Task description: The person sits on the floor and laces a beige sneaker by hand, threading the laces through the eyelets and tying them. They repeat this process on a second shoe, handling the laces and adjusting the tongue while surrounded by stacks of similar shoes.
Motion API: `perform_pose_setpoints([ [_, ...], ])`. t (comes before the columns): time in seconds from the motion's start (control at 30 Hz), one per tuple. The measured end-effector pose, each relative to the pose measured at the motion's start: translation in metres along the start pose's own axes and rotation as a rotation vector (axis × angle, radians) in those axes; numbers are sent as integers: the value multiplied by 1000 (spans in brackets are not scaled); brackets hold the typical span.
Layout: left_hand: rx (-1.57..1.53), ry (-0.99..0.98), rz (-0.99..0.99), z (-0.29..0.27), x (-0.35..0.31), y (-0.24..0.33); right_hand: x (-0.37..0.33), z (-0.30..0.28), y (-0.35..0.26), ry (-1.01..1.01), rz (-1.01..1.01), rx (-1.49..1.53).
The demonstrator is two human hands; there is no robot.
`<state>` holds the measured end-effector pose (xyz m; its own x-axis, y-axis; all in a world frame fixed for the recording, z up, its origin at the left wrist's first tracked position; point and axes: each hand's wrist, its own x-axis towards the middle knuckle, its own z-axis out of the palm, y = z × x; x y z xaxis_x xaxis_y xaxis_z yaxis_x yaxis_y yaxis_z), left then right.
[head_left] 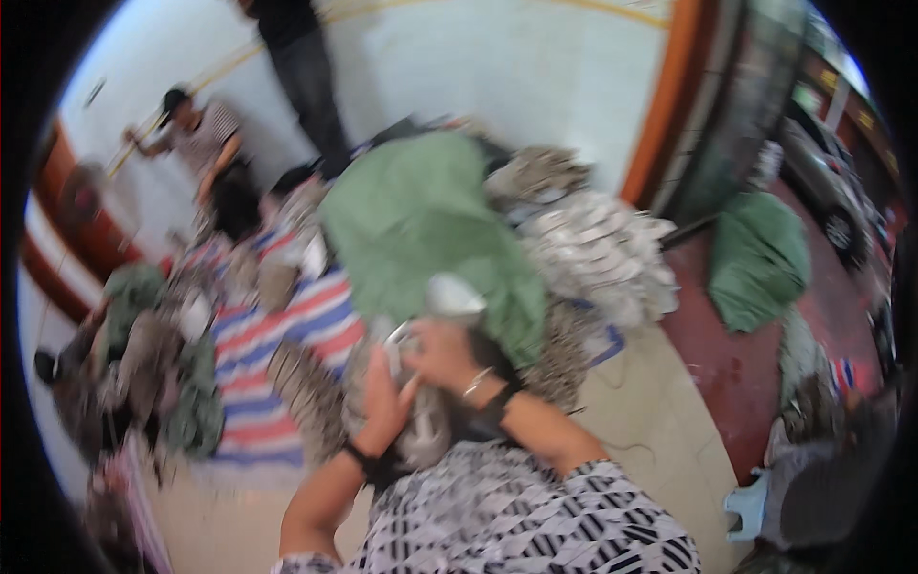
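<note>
Left hand point(387, 409) and right hand point(442, 354) touch a pale piece point(396, 341); any lettering blurs.

I see pale tiled floor point(650, 421) carrying red-white-blue striped sheet point(251, 387). Grey-brown stack point(308, 397) lies on sheet's right edge or just beside; I can't tell. Reddish floor point(712, 383) at right bears bulging green sack point(760, 263). Pale blue stool point(748, 505) stands near where floors meet.
</note>
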<state>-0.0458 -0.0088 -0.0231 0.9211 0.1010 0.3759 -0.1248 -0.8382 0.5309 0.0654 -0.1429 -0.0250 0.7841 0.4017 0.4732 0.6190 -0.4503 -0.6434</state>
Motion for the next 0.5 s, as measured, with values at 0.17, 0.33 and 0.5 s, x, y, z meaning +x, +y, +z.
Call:
perform_pose_setpoints([
  [0.17,-94,-105,-60,-2,-10,-8,16,-10,30,-124,155,419],
  [0.33,-69,-172,-49,-6,-8,-8,36,4,31,-481,-70,173],
  [0.5,40,-181,-14,0,-6,-9,37,28,36,-521,35,111],
])
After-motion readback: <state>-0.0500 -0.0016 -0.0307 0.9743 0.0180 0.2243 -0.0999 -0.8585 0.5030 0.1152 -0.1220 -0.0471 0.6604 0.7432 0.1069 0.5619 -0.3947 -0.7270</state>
